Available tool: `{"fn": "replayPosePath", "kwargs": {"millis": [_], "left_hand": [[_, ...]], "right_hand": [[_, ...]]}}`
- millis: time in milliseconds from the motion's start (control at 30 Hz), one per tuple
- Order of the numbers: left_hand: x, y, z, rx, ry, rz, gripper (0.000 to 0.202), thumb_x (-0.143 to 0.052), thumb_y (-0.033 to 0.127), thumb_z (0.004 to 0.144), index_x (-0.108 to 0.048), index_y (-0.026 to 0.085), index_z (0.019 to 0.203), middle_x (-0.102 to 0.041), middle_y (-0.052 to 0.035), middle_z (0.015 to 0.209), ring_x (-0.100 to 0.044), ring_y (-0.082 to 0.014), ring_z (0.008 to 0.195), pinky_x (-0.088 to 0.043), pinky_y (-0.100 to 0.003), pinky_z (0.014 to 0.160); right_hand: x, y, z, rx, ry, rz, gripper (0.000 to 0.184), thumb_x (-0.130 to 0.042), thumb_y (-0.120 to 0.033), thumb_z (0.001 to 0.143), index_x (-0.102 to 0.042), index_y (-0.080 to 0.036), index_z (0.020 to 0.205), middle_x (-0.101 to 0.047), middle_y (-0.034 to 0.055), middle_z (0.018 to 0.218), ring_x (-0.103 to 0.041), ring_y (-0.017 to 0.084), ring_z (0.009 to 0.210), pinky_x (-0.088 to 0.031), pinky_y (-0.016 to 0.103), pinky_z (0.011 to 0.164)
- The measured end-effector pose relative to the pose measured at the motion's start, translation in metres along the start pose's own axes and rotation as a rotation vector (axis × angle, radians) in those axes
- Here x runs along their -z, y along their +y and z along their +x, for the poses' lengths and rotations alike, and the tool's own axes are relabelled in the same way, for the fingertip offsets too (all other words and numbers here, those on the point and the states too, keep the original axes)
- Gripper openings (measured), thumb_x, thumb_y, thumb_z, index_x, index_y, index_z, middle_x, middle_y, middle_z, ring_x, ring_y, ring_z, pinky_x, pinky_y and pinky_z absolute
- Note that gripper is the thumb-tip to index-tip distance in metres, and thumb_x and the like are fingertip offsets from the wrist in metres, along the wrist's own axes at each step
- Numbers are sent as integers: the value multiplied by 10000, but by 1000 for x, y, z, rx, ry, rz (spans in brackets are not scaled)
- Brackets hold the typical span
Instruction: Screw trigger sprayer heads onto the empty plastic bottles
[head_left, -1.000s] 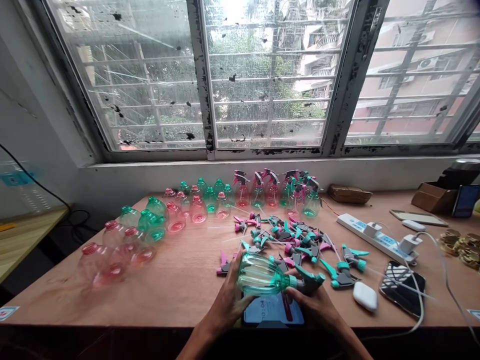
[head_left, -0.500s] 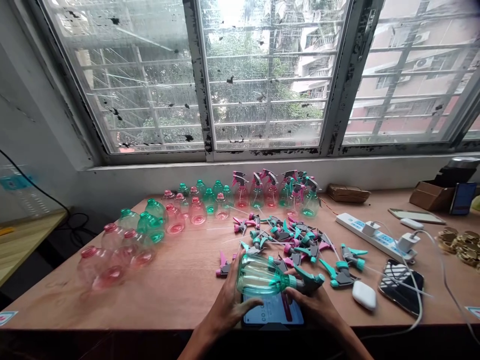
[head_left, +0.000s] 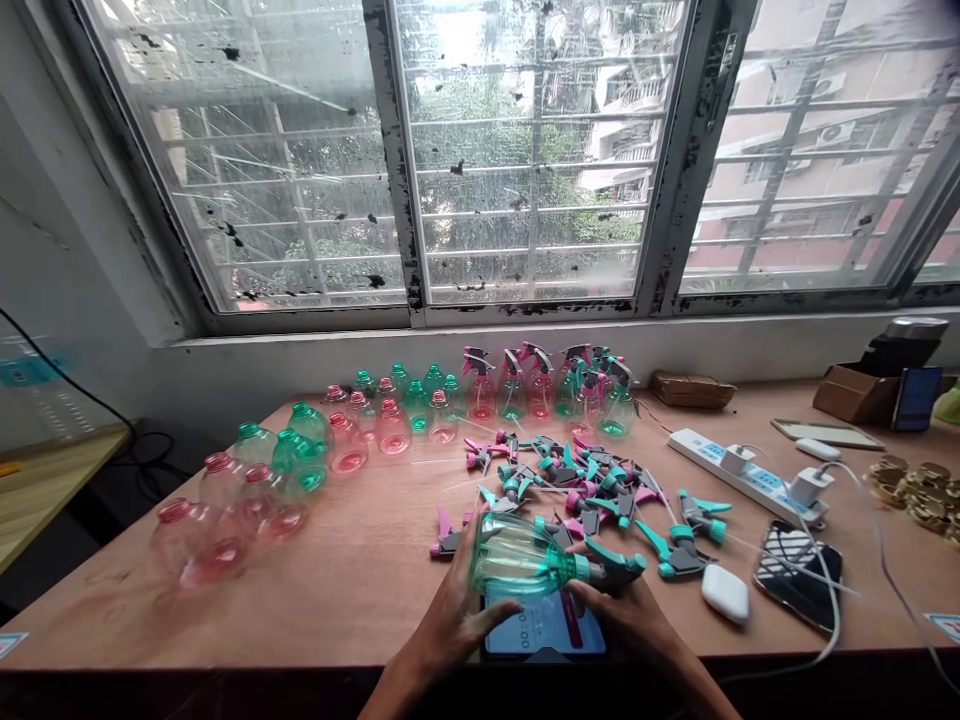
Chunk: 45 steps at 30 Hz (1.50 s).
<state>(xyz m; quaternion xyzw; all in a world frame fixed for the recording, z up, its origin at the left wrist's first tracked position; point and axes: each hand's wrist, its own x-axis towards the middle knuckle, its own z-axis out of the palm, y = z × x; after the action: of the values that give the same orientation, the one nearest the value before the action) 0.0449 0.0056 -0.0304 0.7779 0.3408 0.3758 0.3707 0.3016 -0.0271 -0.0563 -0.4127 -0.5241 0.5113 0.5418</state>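
Observation:
I hold a clear green bottle [head_left: 517, 558] on its side over the table's front edge. My left hand [head_left: 457, 605] wraps its body from below. A teal spray head [head_left: 611, 567] sits on the bottle's neck, and my right hand [head_left: 626, 612] is closed round that neck and head. Under both hands lies a phone [head_left: 541, 628] with a lit screen. Just beyond is a heap of loose pink and teal spray heads [head_left: 581, 480].
Several capless pink and green bottles [head_left: 300, 460] stand at the left. Finished spray bottles [head_left: 547, 385] line the back by the window. At the right are a power strip [head_left: 746, 475], a dark phone [head_left: 796, 572], a white earbud case [head_left: 724, 594] and cables.
The view has drifted slightly. My hands and the bottle stay in nearly the same place, with my left fingers shifted a little on the bottle.

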Motion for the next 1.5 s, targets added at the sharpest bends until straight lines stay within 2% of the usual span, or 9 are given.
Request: {"fn": "replayPosePath", "kwargs": {"millis": [200, 333, 600, 700, 833, 967, 1100, 1233, 1500], "left_hand": [[-4, -12, 0, -6, 26, -25, 896, -669, 398, 910, -82, 344, 1586, -120, -75, 1688, -118, -331, 1542, -164, -545, 1240], [-2, -8, -1, 28, -16, -49, 1149, -787, 447, 801, 37, 309, 1589, -74, -108, 1690, -113, -370, 1536, -145, -561, 1240], [0, 0, 4, 40, 35, -42, 1093, -765, 553, 780, -99, 266, 1596, -220, -143, 1655, -212, -399, 1508, -202, -542, 1232], [0, 1, 5, 44, 54, -30, 1092, -756, 583, 771, -117, 259, 1595, -238, -148, 1649, -237, -401, 1500, -223, -541, 1224], [0, 2, 6, 45, 64, -22, 1062, -737, 608, 774, -157, 256, 1590, -269, -150, 1638, -270, -389, 1492, -243, -522, 1219], [1, 1, 6, 48, 84, -11, 1016, -729, 615, 777, -225, 245, 1578, -371, -163, 1587, -330, -383, 1468, -289, -498, 1201], [3, 2, 5, 77, 92, -4, 951, -714, 615, 793, -289, 245, 1559, -465, -163, 1526, -414, -384, 1419, -345, -493, 1168], [3, 2, 6, 82, 96, 25, 888, -716, 626, 784, -396, 231, 1511, -491, -155, 1511, -432, -373, 1407, -362, -478, 1157], [4, 5, 7, 68, 118, 65, 739, -659, 671, 802, -553, 233, 1387, -588, -128, 1424, -528, -366, 1313, -391, -484, 1135]], "right_hand": [[0, -3, 0, 15, -38, 17, 411, -764, -498, 814, -609, -205, 1058, -678, -13, 609, -652, 195, 588, -487, 299, 579], [0, 1, 0, 1, -7, 4, 428, -785, -489, 793, -624, -205, 1070, -663, -16, 633, -635, 194, 604, -485, 311, 593], [-3, -3, 1, -11, 31, 33, 430, -798, -473, 773, -641, -215, 1080, -653, -21, 663, -637, 191, 623, -534, 310, 611], [-3, -8, 2, 37, 30, -42, 364, -787, -445, 783, -648, -232, 1043, -667, -9, 763, -651, 193, 670, -546, 303, 625], [-3, -9, 3, 94, 38, -183, 285, -741, -409, 820, -648, -253, 1039, -654, -14, 742, -662, 211, 660, -556, 313, 614], [-2, -8, 3, 205, 73, -306, 232, -732, -348, 832, -660, -268, 1037, -718, 42, 955, -700, 266, 894, -585, 338, 766], [-1, -4, 2, 255, 83, -311, 252, -729, -297, 853, -646, -276, 1090, -734, 39, 964, -711, 256, 913, -598, 310, 746], [-1, -1, 1, 295, 100, -341, 276, -738, -288, 853, -644, -265, 1112, -749, 47, 984, -725, 253, 897, -605, 305, 740], [-1, 2, -7, 425, 166, -505, 324, -711, -223, 854, -649, -264, 1169, -768, 77, 1097, -730, 295, 995, -596, 349, 831]]}}
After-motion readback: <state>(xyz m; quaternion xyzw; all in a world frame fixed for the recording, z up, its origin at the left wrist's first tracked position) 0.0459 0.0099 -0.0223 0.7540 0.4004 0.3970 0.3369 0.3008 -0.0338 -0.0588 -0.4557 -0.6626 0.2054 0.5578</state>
